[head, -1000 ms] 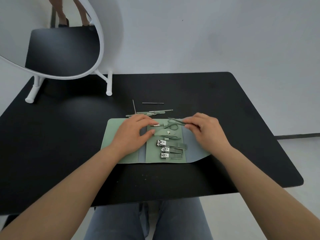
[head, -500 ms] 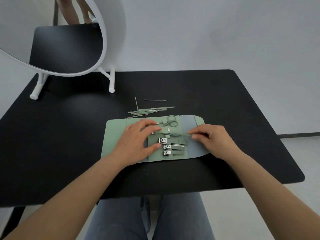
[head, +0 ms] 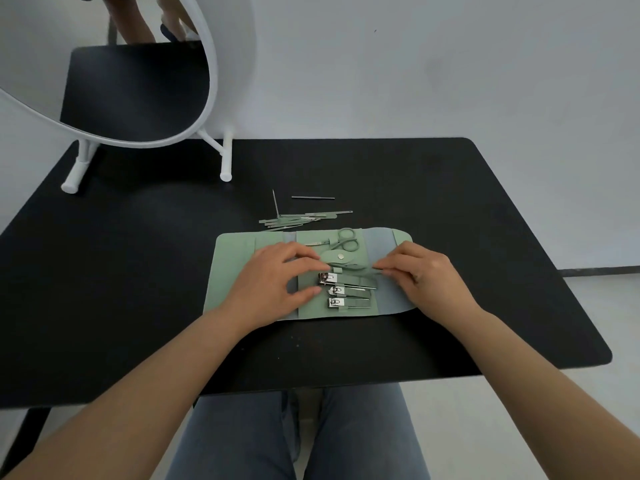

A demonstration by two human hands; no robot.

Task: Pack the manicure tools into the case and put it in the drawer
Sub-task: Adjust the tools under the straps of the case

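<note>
Case (head: 242, 271) lies open on the tabletop (head: 485, 237), left hand (head: 273, 285) flat on it, right hand (head: 422, 275) pinching a thin tool; loose tools (head: 298, 218) lie crosswise just beyond, nearer the left.

The case (head: 239, 271) is pale sage green outside, with blue-grey bands on its inner panels; in it lie scissors (head: 341, 241) with green handles and three shiny silver clippers (head: 341, 289). Beyond the case, loose tools (head: 301, 218) show green and silver. All sit on a matte black table (head: 450, 220) — a white-framed mirror (head: 207, 98) beyond the case; blue jeans (head: 346, 438) below the table's near edge
</note>
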